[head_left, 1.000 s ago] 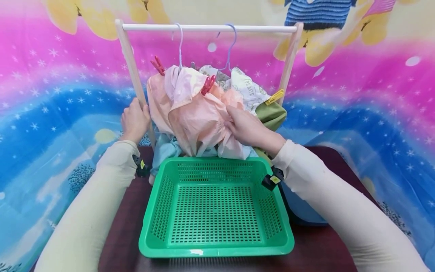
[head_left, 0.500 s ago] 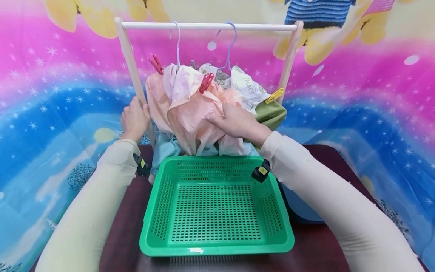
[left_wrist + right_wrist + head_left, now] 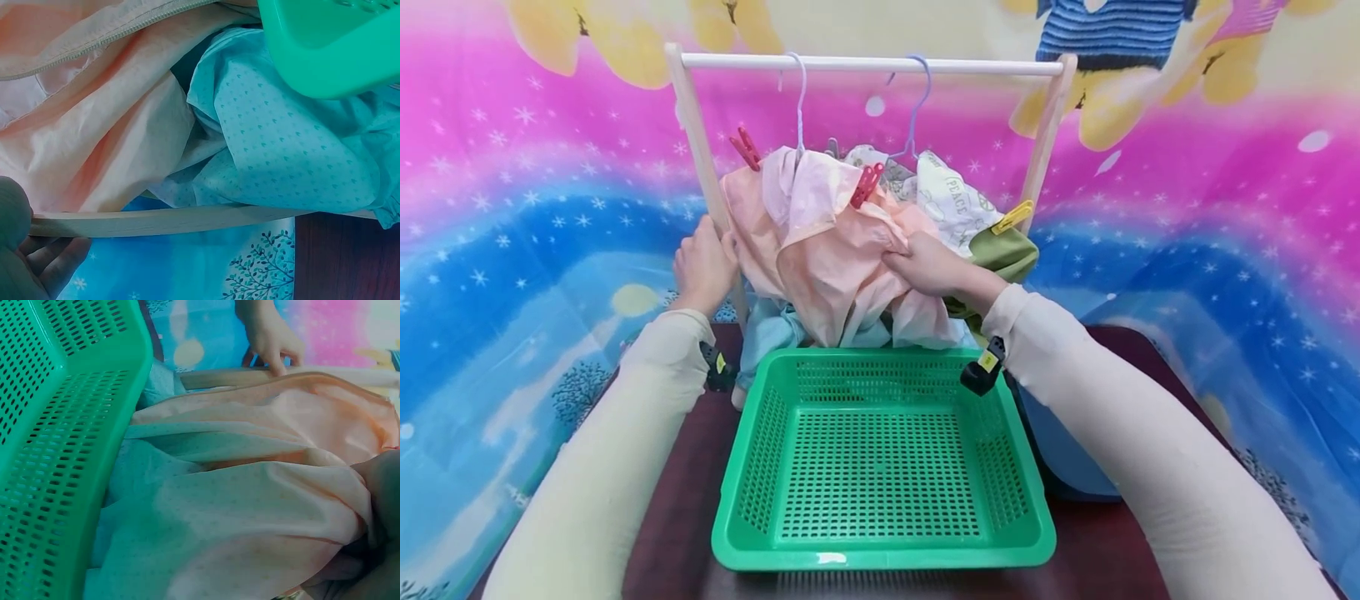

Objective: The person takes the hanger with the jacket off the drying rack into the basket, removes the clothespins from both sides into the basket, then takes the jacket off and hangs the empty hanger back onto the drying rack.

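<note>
Sitting nearest on the dark red-brown tabletop [image 3: 670, 508] is a green perforated plastic basket [image 3: 880, 560], with a blue bin [image 3: 1067, 450] beside it, partly hidden by the right sleeve [image 3: 1075, 375]. Light blue printed cloth [image 3: 287, 137] bunches behind the basket's far rim. Above that hangs a peach zip-edged garment [image 3: 835, 267], its lower folds just behind the basket. The hands are well apart: the right hand [image 3: 936, 265] pinches a gathered fold of the peach garment, and the left hand [image 3: 703, 265] grips the left post of a wooden clothes rack [image 3: 698, 133]. Two red clothespins [image 3: 866, 185] clip the peach cloth. To the right, a yellow clothespin [image 3: 1013, 217] sits where a white "PEACE" print cloth [image 3: 951, 200] meets olive-green fabric [image 3: 1003, 254]. Two pale purple hangers [image 3: 919, 108] hook over the rack's white crossbar [image 3: 857, 63]. Farthest back is a pink-and-blue snowflake backdrop [image 3: 1187, 150].
</note>
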A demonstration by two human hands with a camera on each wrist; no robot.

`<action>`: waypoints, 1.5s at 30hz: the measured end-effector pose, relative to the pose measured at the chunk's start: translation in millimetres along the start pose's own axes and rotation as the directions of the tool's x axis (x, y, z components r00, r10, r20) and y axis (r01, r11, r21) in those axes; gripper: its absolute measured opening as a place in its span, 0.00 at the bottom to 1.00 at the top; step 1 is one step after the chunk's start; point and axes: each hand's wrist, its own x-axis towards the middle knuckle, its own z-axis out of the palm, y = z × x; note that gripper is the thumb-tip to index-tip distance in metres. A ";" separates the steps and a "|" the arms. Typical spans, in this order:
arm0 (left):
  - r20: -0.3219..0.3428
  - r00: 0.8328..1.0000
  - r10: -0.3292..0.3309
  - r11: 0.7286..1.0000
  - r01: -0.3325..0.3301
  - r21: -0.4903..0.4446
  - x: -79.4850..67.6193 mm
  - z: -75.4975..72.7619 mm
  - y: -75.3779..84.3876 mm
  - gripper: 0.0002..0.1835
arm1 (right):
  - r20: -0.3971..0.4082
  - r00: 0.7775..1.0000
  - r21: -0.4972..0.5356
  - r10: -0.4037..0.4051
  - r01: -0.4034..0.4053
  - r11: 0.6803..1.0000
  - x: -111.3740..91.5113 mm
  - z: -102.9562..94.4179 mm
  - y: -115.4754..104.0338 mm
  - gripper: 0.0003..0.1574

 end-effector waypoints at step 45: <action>-0.011 1.000 0.010 1.000 -0.010 0.020 -2.2 -3.5 1.5 0.18 | -0.162 0.985 -0.047 -0.056 0.049 0.998 -20.4 -19.8 39.0 0.21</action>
